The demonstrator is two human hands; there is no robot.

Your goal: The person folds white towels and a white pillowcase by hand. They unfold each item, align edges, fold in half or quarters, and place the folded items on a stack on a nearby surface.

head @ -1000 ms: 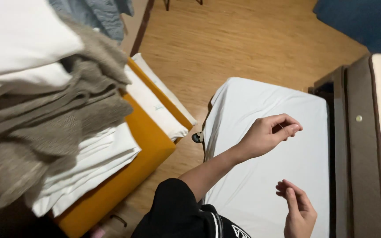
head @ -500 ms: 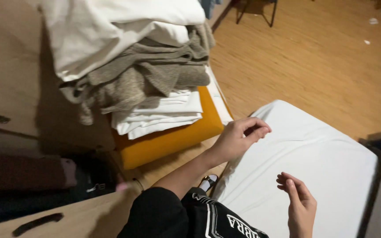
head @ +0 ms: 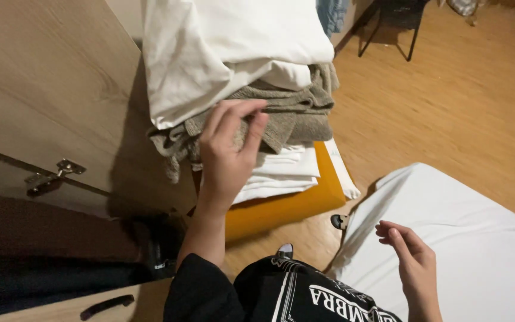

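Note:
My left hand (head: 227, 152) reaches up to a stack of folded linen, and its fingers lie on the edge of a grey-beige towel (head: 296, 113). A large white folded sheet (head: 239, 48) tops the stack. Thinner white folded cloths (head: 287, 170) sit under the towel on an orange pad (head: 281, 206). My right hand (head: 409, 259) hovers over the near corner of a white sheeted mattress (head: 466, 238). Its fingers are loosely curled and hold nothing.
A wooden cabinet door (head: 43, 77) with a metal hinge (head: 49, 177) stands at the left, with a dark compartment below it. A drawer front with a black handle (head: 105, 306) is at the bottom left. Wooden floor (head: 448, 101) and black chair legs (head: 388, 27) lie beyond.
My left hand has left the mattress and moved up and left onto the grey towel in the stack. The view has swung left toward the cabinet. My right hand has stayed over the mattress.

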